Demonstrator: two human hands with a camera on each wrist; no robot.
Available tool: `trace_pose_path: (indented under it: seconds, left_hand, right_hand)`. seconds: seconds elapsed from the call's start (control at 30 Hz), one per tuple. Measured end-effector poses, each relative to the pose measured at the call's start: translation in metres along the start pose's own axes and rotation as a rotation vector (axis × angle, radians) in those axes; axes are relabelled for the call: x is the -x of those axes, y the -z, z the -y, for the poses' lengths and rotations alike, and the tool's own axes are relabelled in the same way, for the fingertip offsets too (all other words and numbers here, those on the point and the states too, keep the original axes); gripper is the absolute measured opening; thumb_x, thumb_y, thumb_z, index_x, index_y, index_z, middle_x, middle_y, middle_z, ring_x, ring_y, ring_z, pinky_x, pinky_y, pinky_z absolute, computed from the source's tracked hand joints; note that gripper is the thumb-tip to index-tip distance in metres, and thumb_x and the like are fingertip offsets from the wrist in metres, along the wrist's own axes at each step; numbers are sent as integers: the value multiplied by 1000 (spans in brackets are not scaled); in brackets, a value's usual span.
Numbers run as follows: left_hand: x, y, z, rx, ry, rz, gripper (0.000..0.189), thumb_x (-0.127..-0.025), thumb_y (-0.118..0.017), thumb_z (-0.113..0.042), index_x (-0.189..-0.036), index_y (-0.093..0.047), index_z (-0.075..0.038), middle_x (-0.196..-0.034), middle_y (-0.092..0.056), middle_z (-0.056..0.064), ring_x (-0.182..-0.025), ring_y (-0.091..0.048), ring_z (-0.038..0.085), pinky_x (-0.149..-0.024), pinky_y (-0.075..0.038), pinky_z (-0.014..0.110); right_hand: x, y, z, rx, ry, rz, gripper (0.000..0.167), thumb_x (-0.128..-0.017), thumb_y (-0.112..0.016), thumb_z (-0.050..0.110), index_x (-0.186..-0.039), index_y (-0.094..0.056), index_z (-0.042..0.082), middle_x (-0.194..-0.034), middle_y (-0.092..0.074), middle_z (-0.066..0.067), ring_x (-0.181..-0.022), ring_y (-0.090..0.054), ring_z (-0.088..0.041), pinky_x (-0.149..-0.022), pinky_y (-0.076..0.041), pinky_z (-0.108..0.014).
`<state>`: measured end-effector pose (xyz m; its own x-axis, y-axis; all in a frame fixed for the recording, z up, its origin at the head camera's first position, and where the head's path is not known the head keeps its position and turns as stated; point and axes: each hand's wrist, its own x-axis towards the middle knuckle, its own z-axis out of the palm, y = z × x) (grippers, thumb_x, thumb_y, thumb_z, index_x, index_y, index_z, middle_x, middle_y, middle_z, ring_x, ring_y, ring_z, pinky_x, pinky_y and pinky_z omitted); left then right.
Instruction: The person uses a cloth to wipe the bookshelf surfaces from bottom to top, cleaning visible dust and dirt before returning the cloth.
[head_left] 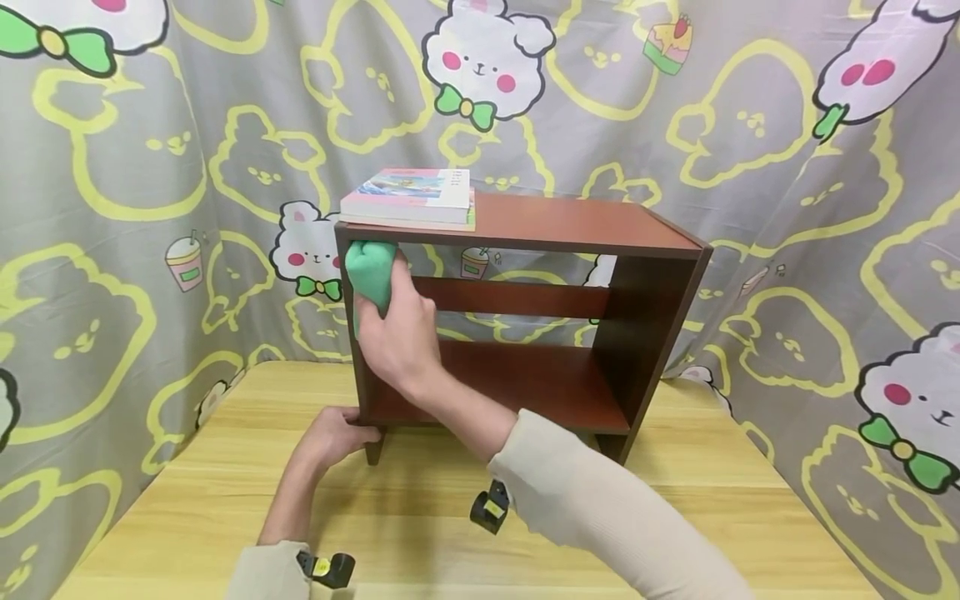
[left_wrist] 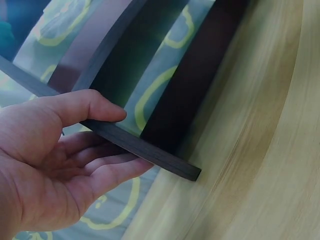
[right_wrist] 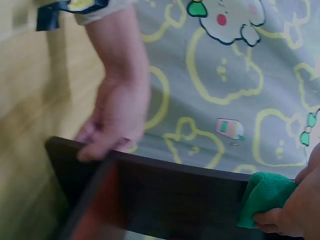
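A dark brown wooden shelf (head_left: 577, 221) stands on the table, its open front facing me. My right hand (head_left: 402, 337) grips a folded green cloth (head_left: 372, 271) at the upper left corner of the opening, beneath the top board. In the right wrist view the cloth (right_wrist: 267, 197) lies against the left side panel (right_wrist: 185, 190). Low on that same panel, my left hand (head_left: 335, 437) holds its bottom end near the foot. The left wrist view shows the thumb (left_wrist: 107, 109) on one face of the panel and the fingers around the other.
Two stacked books (head_left: 408, 200) lie on the left end of the shelf's top. Below is a light wood table (head_left: 420, 533). A grey patterned curtain (head_left: 255, 75) hangs close behind the shelf and along both sides.
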<state>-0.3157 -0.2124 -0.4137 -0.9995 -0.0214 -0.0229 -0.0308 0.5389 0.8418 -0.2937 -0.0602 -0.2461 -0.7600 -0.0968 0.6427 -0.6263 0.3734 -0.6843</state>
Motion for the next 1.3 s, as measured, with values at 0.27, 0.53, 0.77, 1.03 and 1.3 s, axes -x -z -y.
trace_pose_path:
  seconds: [0.27,0.53,0.77,1.03,1.3]
  left_hand:
    - [0,-2,0,-8,-6,-1,36,-78,-75,-15,-111,-76,0,-95,-77,10,-86,-66,17,-72,-50,30]
    - [0,0,-1,-50,-6,1,34,-79,-75,-17,-109,-77,-1,-94,-77,10,-85,-66,17,-72,-51,32]
    - [-1,0,1,-54,-20,-1,34,-78,-75,-16,-108,-77,0,-94,-77,11,-84,-66,16,-72,-51,32]
    - [-2,2,3,-33,-14,17,36,-81,-74,-17,-113,-76,-1,-101,-77,13,-93,-69,21,-78,-54,36]
    - [-1,0,4,4,-40,17,30,-82,-77,-17,-107,-78,-1,-100,-78,11,-99,-69,24,-84,-56,40]
  right_hand:
    - [-13,11,9,45,-32,104,37,-102,-56,25,-133,-48,8,-109,-71,-9,-92,-71,-18,-76,-57,-27]
    - [-20,12,18,334,-11,192,60,-103,-54,35,-146,-33,-1,-98,-68,-11,-80,-68,-20,-65,-55,-26]
    - [-9,3,8,451,95,155,74,-101,-56,28,-154,-19,-8,-104,-69,-16,-89,-74,-28,-75,-60,-35]
    - [15,-10,-23,283,18,125,80,-94,-61,19,-159,-21,-2,-117,-71,-15,-93,-73,-29,-78,-58,-36]
    - [46,-25,-62,145,-67,114,76,-88,-64,16,-156,-34,0,-114,-74,-14,-98,-73,-28,-78,-58,-32]
